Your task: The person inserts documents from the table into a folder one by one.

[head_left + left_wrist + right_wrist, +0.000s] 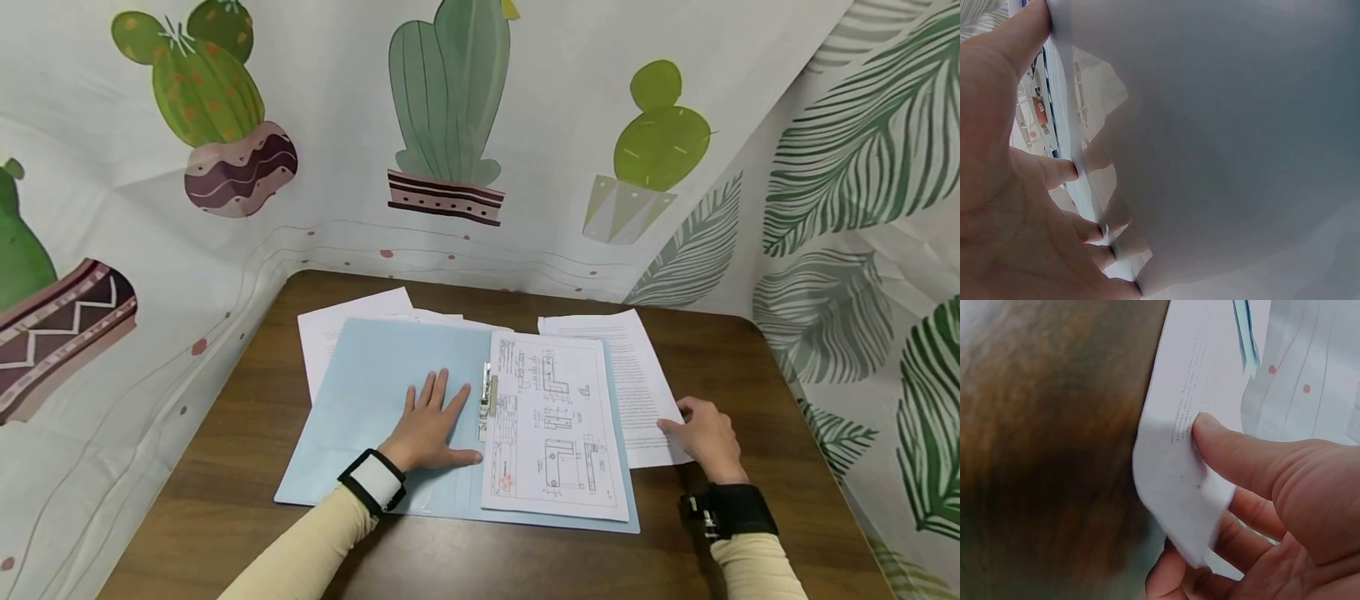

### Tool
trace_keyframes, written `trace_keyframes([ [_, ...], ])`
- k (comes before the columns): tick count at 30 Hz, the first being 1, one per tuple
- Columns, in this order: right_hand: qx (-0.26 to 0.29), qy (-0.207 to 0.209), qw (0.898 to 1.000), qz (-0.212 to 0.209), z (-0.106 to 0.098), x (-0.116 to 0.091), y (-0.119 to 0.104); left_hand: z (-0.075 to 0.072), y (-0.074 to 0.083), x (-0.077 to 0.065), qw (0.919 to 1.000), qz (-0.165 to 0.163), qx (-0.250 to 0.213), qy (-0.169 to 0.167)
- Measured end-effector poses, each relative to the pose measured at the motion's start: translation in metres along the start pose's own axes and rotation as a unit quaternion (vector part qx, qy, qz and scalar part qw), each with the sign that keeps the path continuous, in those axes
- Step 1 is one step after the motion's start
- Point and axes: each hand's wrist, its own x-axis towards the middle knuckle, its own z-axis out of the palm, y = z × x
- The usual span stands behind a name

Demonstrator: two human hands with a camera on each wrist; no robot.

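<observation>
A light blue folder (375, 383) lies spread flat on the table, with a metal clip (489, 400) near its fold. Against its right side rests a sheet with technical drawings (525, 433) and a red stamp. My left hand (431, 425) presses on the folder's left cover with fingers straight and spread; the left wrist view shows its fingertips (1069, 170) touching the glossy cover. Partly under the folder's right edge is a printed text sheet (645, 400). My right hand (708, 437) pinches that sheet's lower right corner between thumb and fingers, and the corner bends up in the right wrist view.
More white papers (318, 333) stick out from beneath the folder's upper left edge. The brown wooden table (240, 417) carries everything. Behind it and to the right hangs a white cloth (330, 167) printed with cacti and leaves.
</observation>
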Motion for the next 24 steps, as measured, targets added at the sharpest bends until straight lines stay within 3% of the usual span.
trace_keyframes([
  [16, 0.012, 0.017, 1.0, -0.003, -0.003, -0.001, 0.009, 0.0, 0.0, 0.0, 1.0, -0.001, -0.003, -0.004],
  [24, 0.021, 0.075, 0.996, -0.034, -0.019, -0.005, 0.02, 0.0, 0.0, 0.0, 1.0, -0.001, -0.002, -0.003],
])
